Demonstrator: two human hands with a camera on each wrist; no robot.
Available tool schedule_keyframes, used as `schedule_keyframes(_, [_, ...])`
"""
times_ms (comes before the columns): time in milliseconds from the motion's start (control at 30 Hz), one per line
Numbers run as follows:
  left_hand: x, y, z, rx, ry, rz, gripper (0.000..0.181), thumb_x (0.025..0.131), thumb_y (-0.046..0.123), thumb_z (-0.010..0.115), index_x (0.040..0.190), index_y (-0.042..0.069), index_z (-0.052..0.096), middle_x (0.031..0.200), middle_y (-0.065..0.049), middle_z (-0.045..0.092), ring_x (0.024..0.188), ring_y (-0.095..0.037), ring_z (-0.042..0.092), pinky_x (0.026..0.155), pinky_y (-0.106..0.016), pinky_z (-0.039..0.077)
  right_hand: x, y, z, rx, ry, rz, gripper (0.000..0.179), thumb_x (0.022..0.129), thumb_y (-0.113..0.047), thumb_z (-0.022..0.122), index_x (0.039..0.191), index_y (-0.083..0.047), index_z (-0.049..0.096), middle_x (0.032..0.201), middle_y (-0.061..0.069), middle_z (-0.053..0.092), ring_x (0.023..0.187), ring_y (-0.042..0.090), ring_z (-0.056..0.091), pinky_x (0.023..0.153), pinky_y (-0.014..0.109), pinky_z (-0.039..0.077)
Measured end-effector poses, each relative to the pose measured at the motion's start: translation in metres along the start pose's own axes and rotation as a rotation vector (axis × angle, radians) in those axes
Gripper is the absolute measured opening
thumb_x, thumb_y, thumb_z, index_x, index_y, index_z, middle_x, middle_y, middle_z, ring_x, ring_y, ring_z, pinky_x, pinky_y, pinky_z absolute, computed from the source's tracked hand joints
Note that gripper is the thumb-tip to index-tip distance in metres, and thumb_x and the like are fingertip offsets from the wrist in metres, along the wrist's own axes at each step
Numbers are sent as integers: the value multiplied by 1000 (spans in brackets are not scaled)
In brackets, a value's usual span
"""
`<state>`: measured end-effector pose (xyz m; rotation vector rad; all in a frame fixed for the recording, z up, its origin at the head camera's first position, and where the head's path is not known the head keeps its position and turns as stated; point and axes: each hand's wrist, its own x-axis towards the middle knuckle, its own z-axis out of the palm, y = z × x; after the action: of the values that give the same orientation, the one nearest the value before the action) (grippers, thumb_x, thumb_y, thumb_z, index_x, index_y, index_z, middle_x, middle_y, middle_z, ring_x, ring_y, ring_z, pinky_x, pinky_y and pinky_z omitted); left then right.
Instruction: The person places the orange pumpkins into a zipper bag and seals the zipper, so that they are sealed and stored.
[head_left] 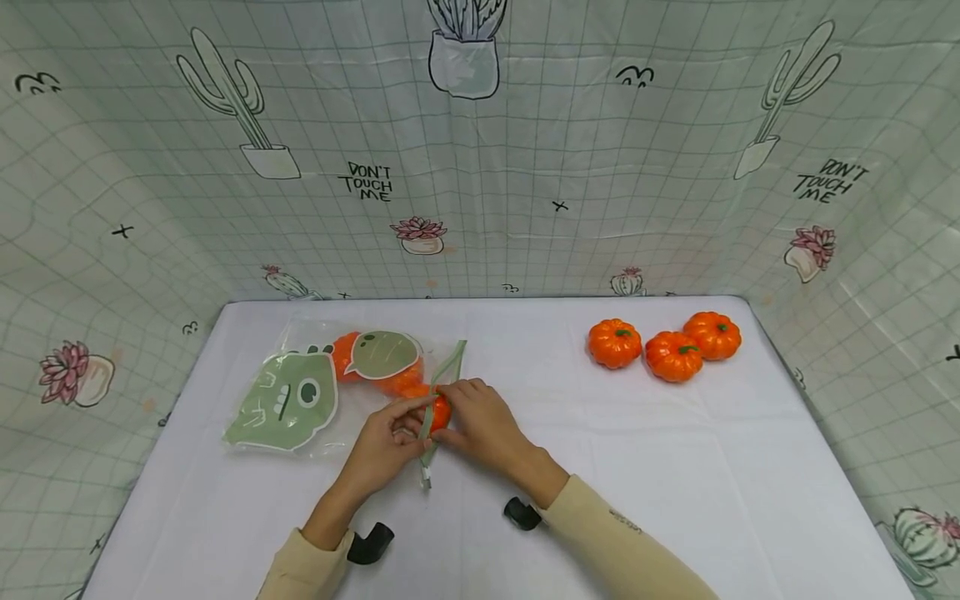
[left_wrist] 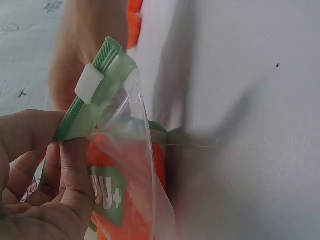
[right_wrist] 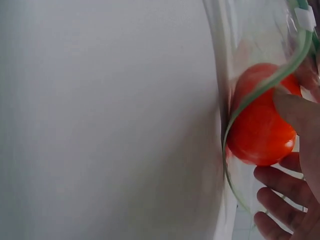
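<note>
- Pumpkin (head_left: 441, 413) at bag mouth (head_left: 427, 422): partly hidden by right hand (head_left: 483, 423).
- Sleeve lettering (head_left: 625, 522): too small for me to read.
- Potted-plant print (head_left: 465, 65): cut off at head view's top.

Three toy pumpkins (head_left: 673, 357) cluster far right on a table (head_left: 600, 475); to their left, another pumpkin (head_left: 441, 413) sits at the mouth of a slider bag (head_left: 300, 417).

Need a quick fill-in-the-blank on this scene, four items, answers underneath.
1. The left hand pinches the ____ zip strip of the bag.
2. The colour of the slider on that strip is ____.
3. The pumpkin at the bag's mouth is held by the person's ____ hand.
4. On the table, apart from the bag, lie ____ loose pumpkins.

Missing words: green; white; right; three.
</note>
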<state>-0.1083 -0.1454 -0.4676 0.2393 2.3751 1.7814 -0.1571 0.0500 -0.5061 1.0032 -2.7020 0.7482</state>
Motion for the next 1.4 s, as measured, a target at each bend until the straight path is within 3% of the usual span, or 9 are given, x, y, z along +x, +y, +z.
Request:
schedule_keyframes(200, [0, -1, 1, -14, 6, 25, 55, 84, -18, 70, 138, -10, 62, 104, -17, 61, 90, -16, 60, 71, -16, 52, 3, -4, 6, 13, 57, -11, 57, 83, -25, 92, 128, -2, 67, 119, 9, 71, 110, 28, 64, 97, 40, 55])
schedule_keyframes(400, [-1, 1, 3, -14, 9, 32, 55, 83, -18, 70, 137, -11, 63, 103, -16, 60, 88, -13, 60, 69, -16, 50, 6, -5, 9, 156, 32, 62, 50, 82, -11, 88, 126, -3, 67, 119, 11, 70, 107, 28, 63, 91, 39, 56])
schedule_keyframes(633, [-2, 2, 3, -14, 17, 13, 55, 83, -18, 70, 137, -9, 64, 102, -13, 60, 88, -13, 58, 70, -15, 49, -2, 3, 5, 203, 21, 91, 57, 86, -20, 89, 135, -2, 65, 127, 12, 70, 115, 28, 63, 99, 40, 54])
schedule_keyframes(833, [-3, 3, 3, -7, 32, 2, 56, 81, -20, 66, 136, -9, 65, 105, -14, 60, 90, -16, 57, 70, -15, 48, -13, 16, -13, 185, 75, 99, 56, 87, -20, 89, 134, -2, 65, 129, 12, 69, 117, 31, 62, 101, 44, 53])
schedule_keyframes(1400, [-7, 1, 2, -13, 39, -28, 54, 83, -20, 69, 136, -9, 65, 106, -14, 60, 90, -15, 56, 70, -15, 46, -36, 72, -78, 101, 134, 287, 49, 90, -14, 85, 133, 0, 66, 136, 17, 63, 123, 39, 58, 108, 54, 48])
